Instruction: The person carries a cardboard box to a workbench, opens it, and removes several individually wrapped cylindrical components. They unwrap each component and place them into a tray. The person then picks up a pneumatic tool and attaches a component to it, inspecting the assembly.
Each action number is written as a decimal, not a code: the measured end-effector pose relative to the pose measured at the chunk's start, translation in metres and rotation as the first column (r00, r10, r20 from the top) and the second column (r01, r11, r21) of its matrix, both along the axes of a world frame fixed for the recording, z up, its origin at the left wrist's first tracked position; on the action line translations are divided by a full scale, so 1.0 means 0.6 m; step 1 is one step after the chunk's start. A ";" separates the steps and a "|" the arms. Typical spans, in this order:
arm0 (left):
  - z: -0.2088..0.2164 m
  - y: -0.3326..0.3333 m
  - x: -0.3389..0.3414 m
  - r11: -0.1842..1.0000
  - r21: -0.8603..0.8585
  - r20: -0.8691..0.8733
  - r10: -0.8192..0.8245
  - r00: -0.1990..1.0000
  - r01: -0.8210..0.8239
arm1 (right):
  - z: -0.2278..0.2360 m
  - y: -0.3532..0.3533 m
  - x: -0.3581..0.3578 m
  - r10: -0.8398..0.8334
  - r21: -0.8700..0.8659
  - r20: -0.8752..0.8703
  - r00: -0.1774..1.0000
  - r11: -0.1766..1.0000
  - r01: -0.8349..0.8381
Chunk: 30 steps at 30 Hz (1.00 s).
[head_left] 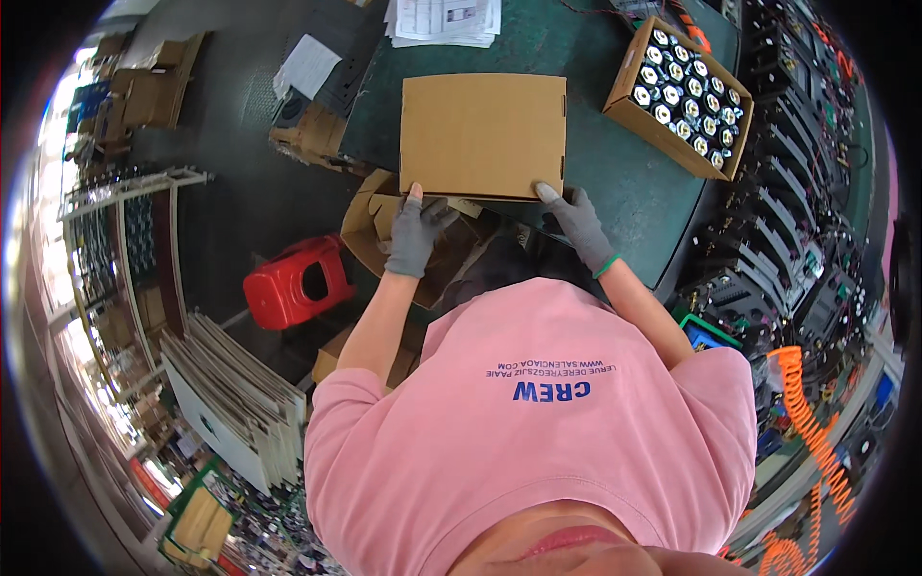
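A closed brown cardboard box (483, 132) lies on the green tabletop in front of me, its near edge toward my body. My left hand (416, 233), in a grey glove with bare fingertips showing, holds its near left corner, thumb on the top edge. At the near right corner my right hand (576, 221), gloved in grey with a green cuff, grips the box the same way. The other fingers pass under or behind the near edge and are partly hidden.
An open carton (672, 101) full of upright metal-topped cylinders stands at the far right. Printed papers (444, 21) lie at the back. Open cardboard boxes (370, 226) and a red plastic stool (300, 283) are at the left below the green table (634, 216). Black equipment frames (768, 211) line the right.
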<state>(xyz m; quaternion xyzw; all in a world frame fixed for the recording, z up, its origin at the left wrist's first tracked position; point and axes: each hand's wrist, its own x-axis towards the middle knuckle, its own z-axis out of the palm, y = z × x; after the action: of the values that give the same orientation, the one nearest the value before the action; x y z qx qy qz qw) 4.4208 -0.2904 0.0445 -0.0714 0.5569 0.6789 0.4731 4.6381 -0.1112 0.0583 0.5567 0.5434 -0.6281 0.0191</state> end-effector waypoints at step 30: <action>0.161 0.143 0.041 0.965 0.212 0.105 0.135 0.985 -0.154 | 0.186 0.089 -0.177 0.635 0.761 0.615 0.468 -0.320 -0.565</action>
<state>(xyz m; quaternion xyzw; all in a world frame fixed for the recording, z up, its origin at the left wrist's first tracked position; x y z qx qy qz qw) 4.4455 -0.2046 0.1413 -0.0896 0.4501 0.7650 0.4518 4.5322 -0.0578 0.1702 0.0392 0.9983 -0.0301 -0.0303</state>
